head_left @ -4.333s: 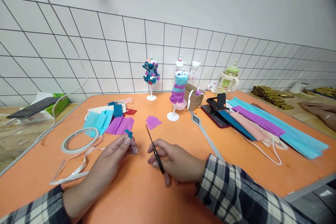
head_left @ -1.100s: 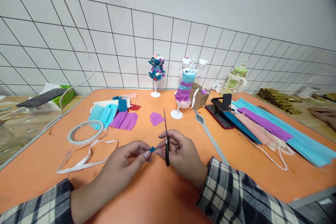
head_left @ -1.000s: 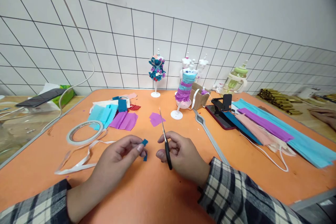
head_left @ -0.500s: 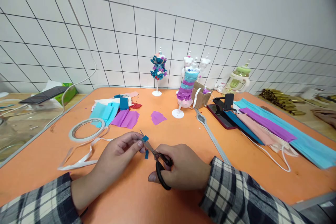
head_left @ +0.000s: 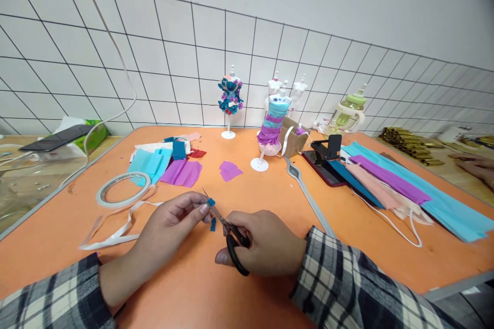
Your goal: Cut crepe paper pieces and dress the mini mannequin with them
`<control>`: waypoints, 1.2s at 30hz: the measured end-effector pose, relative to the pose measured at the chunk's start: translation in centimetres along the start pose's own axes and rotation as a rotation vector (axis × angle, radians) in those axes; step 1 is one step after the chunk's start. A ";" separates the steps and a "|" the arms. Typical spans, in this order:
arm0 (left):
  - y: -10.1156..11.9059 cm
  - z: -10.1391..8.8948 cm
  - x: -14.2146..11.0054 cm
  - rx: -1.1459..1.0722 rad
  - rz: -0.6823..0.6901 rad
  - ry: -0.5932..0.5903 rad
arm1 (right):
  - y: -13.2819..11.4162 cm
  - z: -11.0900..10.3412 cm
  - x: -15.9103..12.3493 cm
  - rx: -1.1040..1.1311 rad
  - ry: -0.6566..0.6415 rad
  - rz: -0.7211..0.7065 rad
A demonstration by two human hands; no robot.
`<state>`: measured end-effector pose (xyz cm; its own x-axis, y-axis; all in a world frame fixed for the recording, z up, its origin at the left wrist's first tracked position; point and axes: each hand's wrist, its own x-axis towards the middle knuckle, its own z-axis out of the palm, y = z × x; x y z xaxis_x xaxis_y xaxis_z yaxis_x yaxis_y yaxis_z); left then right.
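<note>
Between the thumb and fingers of my left hand (head_left: 175,229) is pinched a small piece of dark teal crepe paper (head_left: 211,201). My right hand (head_left: 266,242) is closed round the black handles of a pair of scissors (head_left: 236,249), whose blades point up and left across the teal paper. Another bit of teal (head_left: 213,224) shows just below the blades by my left fingertips; whether it joins the held piece I cannot tell. Beyond my hands lies a purple paper scrap (head_left: 230,170) on the orange table (head_left: 185,288).
A tape roll (head_left: 101,196) and curled white strip (head_left: 116,239) lie left, near paper pieces (head_left: 152,164). Small dress forms (head_left: 230,95), one in blue and purple (head_left: 270,121), stand behind. At right are a phone (head_left: 322,172), paper strips (head_left: 417,190) and a bottle (head_left: 349,110).
The whole view has shifted slightly, with things sitting a little further left and up. My hands keep nearly the same pose, the scissors still across the teal paper.
</note>
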<state>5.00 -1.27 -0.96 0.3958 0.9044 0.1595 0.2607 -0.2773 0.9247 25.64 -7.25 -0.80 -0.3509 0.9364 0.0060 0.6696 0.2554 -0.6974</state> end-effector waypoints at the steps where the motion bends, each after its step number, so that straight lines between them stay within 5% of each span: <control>1: -0.1 0.0 0.0 0.005 0.002 -0.004 | 0.0 0.0 0.0 -0.005 0.009 -0.005; 20: -0.2 0.1 0.3 0.028 -0.030 -0.013 | 0.4 0.0 0.0 -0.052 0.007 0.014; 26: -1.0 0.0 0.4 0.086 -0.068 -0.009 | 0.9 0.4 0.4 0.044 0.194 0.021; 30: -1.2 0.4 0.3 0.125 0.013 -0.126 | 1.3 0.8 0.9 0.391 0.364 -0.031; 33: -1.0 0.8 0.0 0.113 0.098 -0.194 | 1.3 1.2 1.0 0.569 0.366 -0.060; 36: -0.8 1.2 -0.4 0.123 0.125 -0.191 | 1.4 1.5 1.0 0.472 0.365 -0.065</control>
<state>5.75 -1.80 -2.17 0.5881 0.7858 0.1913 0.2993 -0.4312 0.8512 25.20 -6.33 -2.84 -0.0774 0.9660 0.2467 0.2617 0.2584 -0.9299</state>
